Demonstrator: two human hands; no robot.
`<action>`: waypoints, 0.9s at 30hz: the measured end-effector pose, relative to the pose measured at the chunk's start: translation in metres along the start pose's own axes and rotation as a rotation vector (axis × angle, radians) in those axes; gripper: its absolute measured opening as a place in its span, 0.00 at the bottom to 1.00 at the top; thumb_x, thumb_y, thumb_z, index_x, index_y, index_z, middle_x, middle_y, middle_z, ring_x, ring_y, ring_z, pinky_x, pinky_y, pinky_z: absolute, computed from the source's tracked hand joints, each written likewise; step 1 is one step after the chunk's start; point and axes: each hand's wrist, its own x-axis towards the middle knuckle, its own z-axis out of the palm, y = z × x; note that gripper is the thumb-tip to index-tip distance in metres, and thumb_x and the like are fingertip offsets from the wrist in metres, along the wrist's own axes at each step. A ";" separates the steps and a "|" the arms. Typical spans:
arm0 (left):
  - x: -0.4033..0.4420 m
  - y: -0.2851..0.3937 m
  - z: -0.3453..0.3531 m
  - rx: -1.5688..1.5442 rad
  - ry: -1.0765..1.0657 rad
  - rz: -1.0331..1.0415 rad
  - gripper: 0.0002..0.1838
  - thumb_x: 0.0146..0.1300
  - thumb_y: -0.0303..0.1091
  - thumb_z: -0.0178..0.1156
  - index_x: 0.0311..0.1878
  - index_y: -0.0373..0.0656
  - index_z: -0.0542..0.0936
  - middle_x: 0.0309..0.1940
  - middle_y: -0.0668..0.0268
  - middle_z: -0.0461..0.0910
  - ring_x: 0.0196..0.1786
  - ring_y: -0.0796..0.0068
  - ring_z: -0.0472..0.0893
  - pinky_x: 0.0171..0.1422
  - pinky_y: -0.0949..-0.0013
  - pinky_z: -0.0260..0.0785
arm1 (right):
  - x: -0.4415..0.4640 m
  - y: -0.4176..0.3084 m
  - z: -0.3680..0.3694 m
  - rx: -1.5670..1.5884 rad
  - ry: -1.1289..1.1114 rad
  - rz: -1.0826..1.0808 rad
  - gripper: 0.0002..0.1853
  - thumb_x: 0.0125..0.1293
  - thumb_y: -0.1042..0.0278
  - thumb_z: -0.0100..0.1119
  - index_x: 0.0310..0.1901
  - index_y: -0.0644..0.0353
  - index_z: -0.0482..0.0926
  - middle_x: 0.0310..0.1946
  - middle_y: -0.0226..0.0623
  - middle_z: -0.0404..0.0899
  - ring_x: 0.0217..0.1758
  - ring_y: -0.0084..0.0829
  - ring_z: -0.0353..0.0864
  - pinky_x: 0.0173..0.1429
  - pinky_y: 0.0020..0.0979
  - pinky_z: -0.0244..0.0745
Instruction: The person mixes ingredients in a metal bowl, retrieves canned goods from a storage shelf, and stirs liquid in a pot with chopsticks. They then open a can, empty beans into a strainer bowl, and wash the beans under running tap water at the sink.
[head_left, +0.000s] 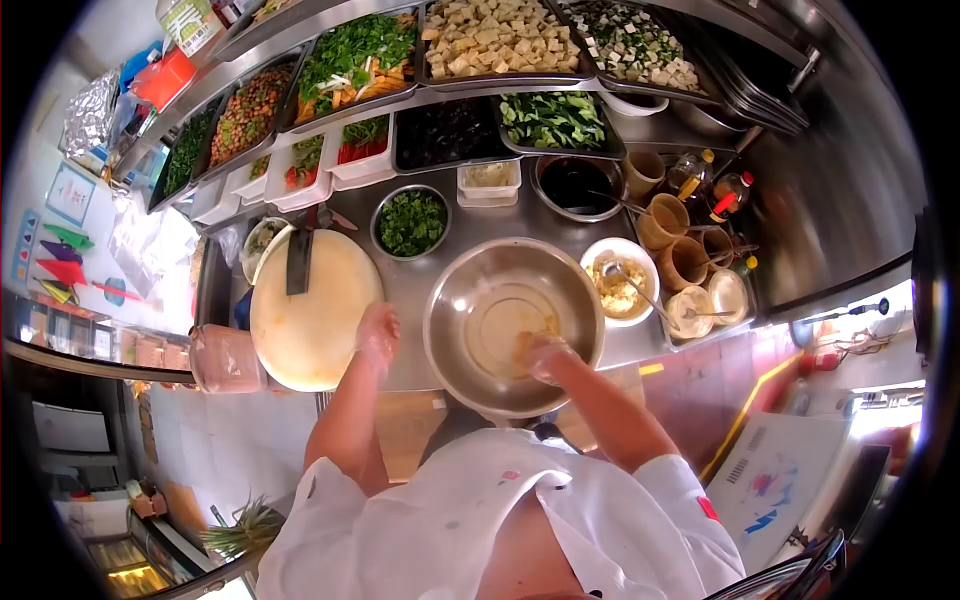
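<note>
My right hand, in what looks like a thin clear glove, reaches inside a large steel mixing bowl. Its fingers point down and together, with something yellowish at the tips that I cannot make out. Beside the right edge of a round, pale cutting board is my left hand, fingers curled and nothing visible in them. A cleaver lies on the board's far part. To the right of the mixing bowl, a white bowl holds chopped yellowish mince and a spoon.
Chopped greens fill a bowl behind. Dark liquid with a ladle stands further right. Several seasoning jars and bottles crowd the right side. Trays of diced tofu and vegetables line the raised shelf. A plastic container stands left.
</note>
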 end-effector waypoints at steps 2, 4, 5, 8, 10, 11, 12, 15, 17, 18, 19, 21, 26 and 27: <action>0.039 -0.003 -0.008 0.001 -0.027 -0.070 0.26 0.72 0.63 0.56 0.53 0.48 0.81 0.34 0.70 0.77 0.35 0.76 0.76 0.35 0.70 0.69 | 0.023 0.002 0.023 -0.241 -0.055 -0.013 0.34 0.59 0.66 0.65 0.71 0.53 0.74 0.69 0.50 0.75 0.73 0.49 0.75 0.69 0.50 0.75; 0.083 -0.006 -0.019 -0.028 -0.197 -0.205 0.30 0.75 0.65 0.46 0.60 0.50 0.77 0.39 0.68 0.75 0.38 0.73 0.74 0.41 0.67 0.69 | 0.026 -0.004 0.030 -0.231 -0.042 0.037 0.37 0.56 0.71 0.65 0.72 0.55 0.73 0.69 0.52 0.75 0.72 0.49 0.76 0.66 0.51 0.77; 0.087 0.002 0.004 -0.024 -0.094 -0.204 0.31 0.74 0.67 0.46 0.62 0.51 0.76 0.39 0.68 0.74 0.38 0.73 0.72 0.41 0.67 0.68 | 0.023 -0.008 0.023 -0.164 -0.018 0.085 0.38 0.55 0.72 0.65 0.72 0.56 0.72 0.68 0.54 0.75 0.71 0.49 0.77 0.64 0.51 0.79; 0.082 0.011 0.075 -0.117 0.098 -0.221 0.35 0.70 0.72 0.49 0.65 0.55 0.75 0.37 0.69 0.71 0.35 0.74 0.70 0.40 0.68 0.65 | -0.009 -0.058 -0.042 -0.073 -0.208 0.313 0.43 0.62 0.70 0.63 0.80 0.55 0.59 0.71 0.56 0.71 0.73 0.48 0.74 0.66 0.46 0.78; 0.123 0.008 0.077 -0.294 0.058 -0.228 0.37 0.64 0.77 0.56 0.63 0.58 0.75 0.33 0.70 0.71 0.31 0.75 0.70 0.36 0.70 0.64 | 0.028 -0.032 0.004 -0.092 -0.133 0.336 0.45 0.67 0.60 0.60 0.83 0.46 0.50 0.72 0.59 0.69 0.72 0.52 0.75 0.69 0.45 0.75; 0.142 0.006 0.079 -0.287 0.015 -0.209 0.37 0.63 0.76 0.56 0.64 0.59 0.75 0.33 0.70 0.70 0.31 0.75 0.70 0.36 0.70 0.64 | 0.025 -0.038 -0.002 -0.036 -0.077 0.410 0.44 0.67 0.58 0.59 0.83 0.44 0.50 0.73 0.59 0.68 0.73 0.52 0.75 0.70 0.44 0.75; 0.160 0.004 0.080 -0.279 -0.028 -0.190 0.37 0.63 0.76 0.57 0.64 0.60 0.74 0.33 0.71 0.70 0.31 0.75 0.70 0.36 0.70 0.64 | 0.022 -0.045 -0.009 0.022 -0.020 0.483 0.44 0.68 0.56 0.58 0.83 0.42 0.50 0.74 0.59 0.67 0.73 0.53 0.74 0.70 0.44 0.74; 0.165 0.031 0.115 -0.245 -0.099 -0.198 0.37 0.63 0.75 0.60 0.66 0.63 0.72 0.32 0.71 0.68 0.32 0.75 0.69 0.36 0.68 0.65 | 0.019 -0.057 -0.028 0.095 -0.003 0.528 0.46 0.67 0.60 0.57 0.84 0.39 0.47 0.79 0.64 0.52 0.77 0.59 0.67 0.71 0.47 0.74; 0.170 0.041 0.126 -0.222 -0.127 -0.214 0.37 0.63 0.74 0.61 0.67 0.62 0.70 0.32 0.72 0.68 0.32 0.75 0.69 0.37 0.68 0.66 | 0.019 -0.056 -0.022 0.109 0.021 0.541 0.47 0.66 0.62 0.58 0.84 0.39 0.47 0.81 0.66 0.46 0.78 0.63 0.64 0.71 0.49 0.74; 0.179 0.040 0.120 -0.209 -0.144 -0.212 0.38 0.63 0.74 0.62 0.67 0.61 0.70 0.32 0.72 0.68 0.31 0.75 0.69 0.37 0.68 0.66 | 0.025 -0.053 -0.011 0.100 0.045 0.546 0.46 0.66 0.62 0.58 0.83 0.40 0.48 0.80 0.67 0.46 0.78 0.65 0.64 0.71 0.50 0.74; 0.184 0.041 0.112 -0.195 -0.159 -0.205 0.38 0.62 0.73 0.62 0.67 0.60 0.69 0.31 0.72 0.68 0.31 0.75 0.69 0.37 0.68 0.67 | 0.030 -0.051 -0.005 0.092 0.072 0.544 0.45 0.66 0.62 0.59 0.83 0.41 0.49 0.80 0.68 0.46 0.77 0.66 0.63 0.71 0.50 0.74; 0.162 0.040 0.101 -0.180 -0.207 -0.197 0.39 0.63 0.72 0.64 0.67 0.57 0.69 0.31 0.72 0.70 0.31 0.74 0.72 0.37 0.69 0.69 | 0.035 -0.043 0.007 -0.023 -0.017 0.503 0.42 0.71 0.58 0.52 0.83 0.49 0.47 0.79 0.68 0.50 0.79 0.61 0.63 0.76 0.45 0.67; 0.076 0.033 0.063 -0.193 -0.412 -0.231 0.25 0.71 0.58 0.64 0.58 0.47 0.78 0.37 0.68 0.82 0.37 0.73 0.82 0.42 0.64 0.77 | 0.012 -0.074 -0.048 0.085 -0.068 0.558 0.41 0.74 0.58 0.48 0.84 0.51 0.44 0.78 0.58 0.60 0.78 0.52 0.68 0.77 0.41 0.65; 0.067 0.024 0.046 -0.127 -0.384 -0.213 0.22 0.71 0.55 0.64 0.54 0.47 0.79 0.37 0.66 0.81 0.38 0.71 0.81 0.44 0.64 0.76 | 0.018 -0.065 -0.039 0.073 -0.036 0.524 0.41 0.73 0.58 0.48 0.84 0.48 0.45 0.79 0.60 0.57 0.79 0.54 0.65 0.77 0.44 0.66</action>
